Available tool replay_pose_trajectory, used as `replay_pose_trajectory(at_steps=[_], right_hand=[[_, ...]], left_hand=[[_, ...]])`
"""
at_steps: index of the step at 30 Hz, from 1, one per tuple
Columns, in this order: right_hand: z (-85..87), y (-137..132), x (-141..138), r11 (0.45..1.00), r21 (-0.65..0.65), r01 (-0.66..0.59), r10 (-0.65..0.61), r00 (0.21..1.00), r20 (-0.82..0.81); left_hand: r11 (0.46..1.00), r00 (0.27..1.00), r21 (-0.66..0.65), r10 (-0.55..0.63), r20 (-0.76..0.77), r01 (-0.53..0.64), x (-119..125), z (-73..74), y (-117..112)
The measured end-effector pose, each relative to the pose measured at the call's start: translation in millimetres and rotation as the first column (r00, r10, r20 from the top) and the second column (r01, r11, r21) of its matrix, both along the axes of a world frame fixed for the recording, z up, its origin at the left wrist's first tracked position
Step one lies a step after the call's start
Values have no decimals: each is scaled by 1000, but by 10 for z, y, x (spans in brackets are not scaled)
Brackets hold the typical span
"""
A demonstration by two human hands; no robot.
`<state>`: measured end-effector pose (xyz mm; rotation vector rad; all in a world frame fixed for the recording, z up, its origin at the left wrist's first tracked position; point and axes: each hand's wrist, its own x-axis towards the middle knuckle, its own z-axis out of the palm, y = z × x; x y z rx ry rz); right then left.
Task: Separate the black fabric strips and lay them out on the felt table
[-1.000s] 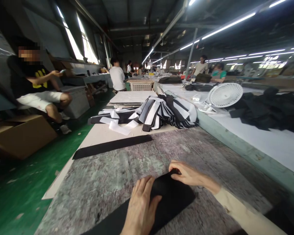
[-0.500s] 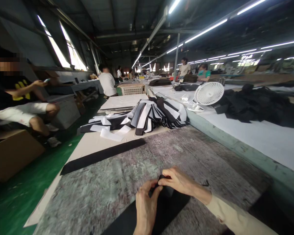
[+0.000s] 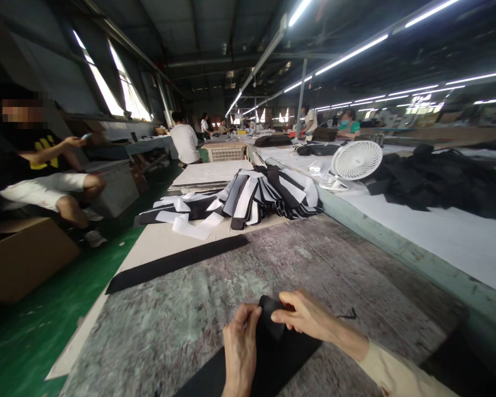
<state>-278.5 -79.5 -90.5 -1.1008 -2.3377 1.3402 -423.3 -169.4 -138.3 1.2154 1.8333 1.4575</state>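
Past black fabric (image 3: 270, 325), plastic crate (image 3: 224, 154) — contents hidden

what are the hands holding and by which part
A black fabric strip, held at its raised end, with the left hand and right hand on either side.

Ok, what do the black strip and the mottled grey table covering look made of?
The black strip looks like matte fabric: it bends softly at its end, without shine; fibre unclear. The mottled grey table covering looks like a dull, worn cloth or mat, perhaps printed; the look leaves that open.
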Motion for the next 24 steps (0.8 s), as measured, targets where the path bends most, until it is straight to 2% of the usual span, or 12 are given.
replay_pose_trajectory(at_steps=[3, 7, 10, 14, 20, 24], right_hand=[[-58, -1, -16, 999, 23, 27, -26, 998, -50], [-93, 12, 9, 980, -199, 17, -48, 988, -148], [-82, 28, 43, 960, -274, -63, -7, 968, -250], [-112, 35, 49, 935, -345, -77, -33, 952, -303], [-128, 8, 21, 913, -409, 5, -146, 938, -313], [-97, -3, 0, 921, -390, -17, -121, 938, -326]], left_hand=[[1000, 998, 22, -18, -62, 19, 23, -26, -4], [995, 977, 101, 39, -211, -18, 8, -40, -2], [995, 991, 66, 79, -105, -72, -47, -11, -1], [993, 991, -6, 114, 71, -114, -116, 16, -8], [987, 986, 1, 158, 47, -158, -144, -36, -11], [986, 981, -23, 165, 106, -164, -142, -53, 1]])
